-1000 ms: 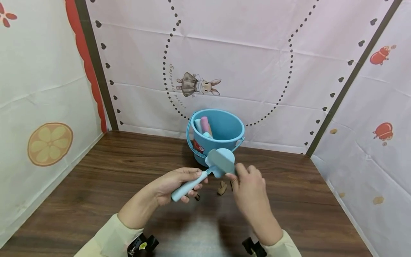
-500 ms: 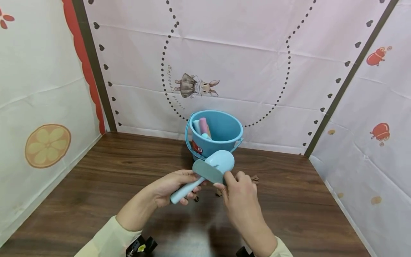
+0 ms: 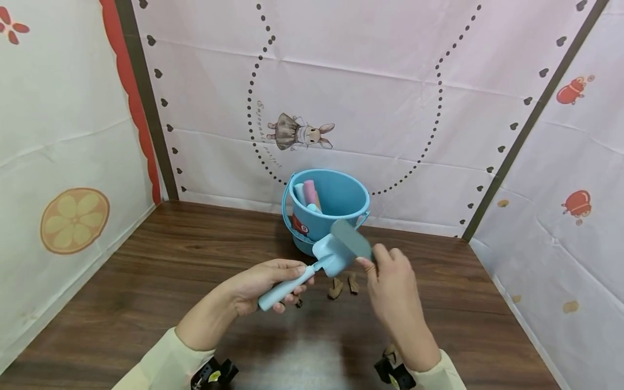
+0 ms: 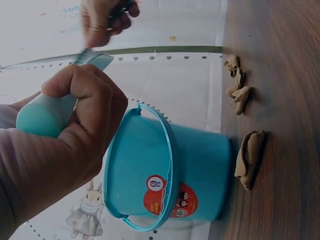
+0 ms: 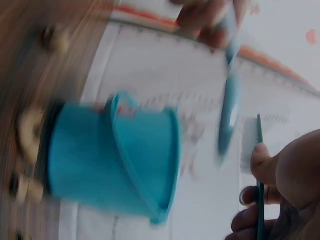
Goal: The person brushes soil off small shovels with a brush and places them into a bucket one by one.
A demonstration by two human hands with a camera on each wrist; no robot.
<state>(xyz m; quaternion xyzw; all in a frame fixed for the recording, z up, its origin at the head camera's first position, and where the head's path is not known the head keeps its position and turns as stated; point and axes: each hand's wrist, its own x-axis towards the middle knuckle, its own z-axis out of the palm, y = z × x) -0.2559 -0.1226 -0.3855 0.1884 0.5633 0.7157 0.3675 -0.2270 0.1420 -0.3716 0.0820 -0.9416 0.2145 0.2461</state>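
Observation:
My left hand grips the handle of a light blue toy shovel, its blade tilted up toward the far right. My right hand pinches a thin, flat grey-green scraper with rounded ends. In the head view the scraper overlaps the far part of the shovel blade. The right wrist view is blurred and shows the scraper edge-on, apart from the shovel. Several brown clay-like lumps lie on the table near the hands.
A blue bucket with a hinged handle stands behind the hands, near the back wall. Pink and light blue cylindrical ends poke up inside it. Printed cloth walls enclose the dark wooden table.
The right hand first drew the scraper down toward the shovel's neck, then carried it back up and right to the blade's far end. The left hand has kept the shovel nearly still.

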